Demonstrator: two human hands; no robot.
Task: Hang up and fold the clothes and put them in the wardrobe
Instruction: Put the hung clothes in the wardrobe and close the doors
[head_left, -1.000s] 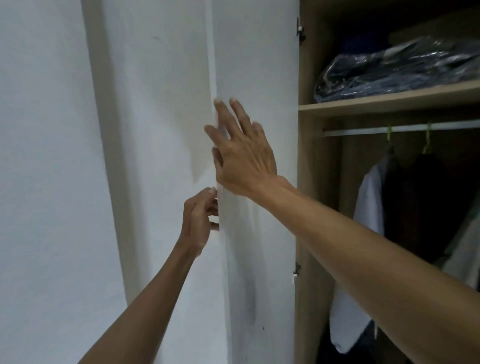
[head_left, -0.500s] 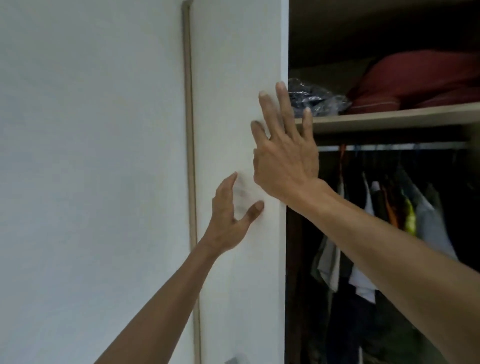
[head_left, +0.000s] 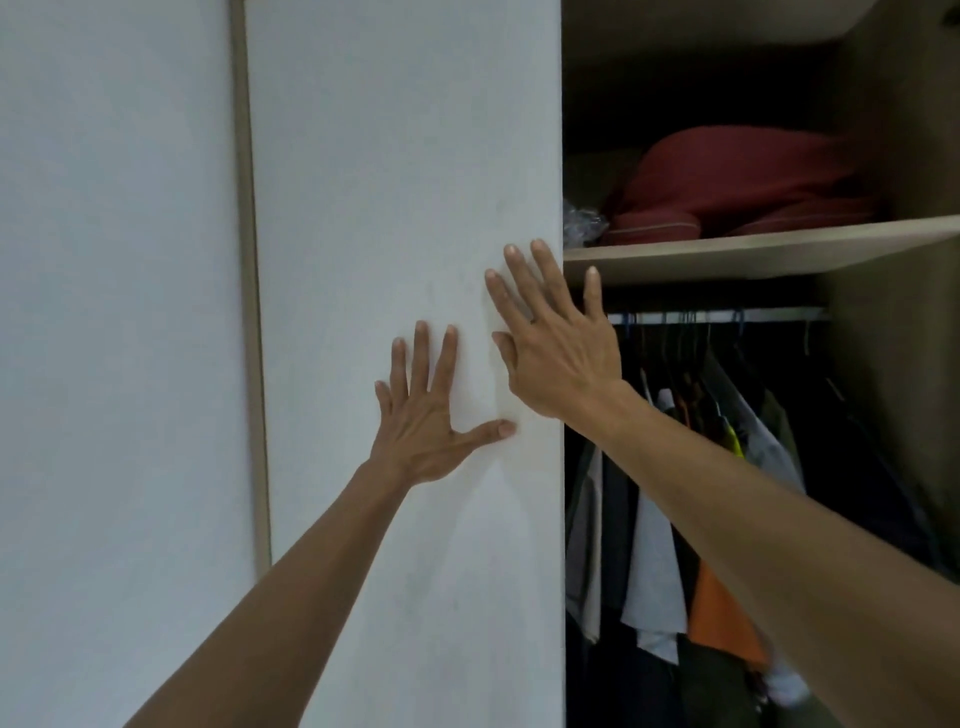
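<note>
A white wardrobe door (head_left: 405, 182) fills the middle of the view. My left hand (head_left: 426, 415) lies flat on it with fingers spread and thumb stretched to the right. My right hand (head_left: 556, 353) presses flat near the door's right edge, with straight fingers pointing up. To the right, the wardrobe stands open. Several clothes (head_left: 670, 545) in grey, white, orange and dark colours hang on hangers from a metal rail (head_left: 727, 315). Neither hand holds anything.
A wooden shelf (head_left: 753, 247) above the rail carries a dark red bundle (head_left: 743, 182) and a bit of clear plastic (head_left: 582, 226). A second white panel (head_left: 114, 364) lies at the left, past a narrow wooden strip (head_left: 249, 312).
The left hand let go of the door's edge and spread flat on its face. The door swung toward shut, and the view shifted right onto the hanging clothes and red bundle.
</note>
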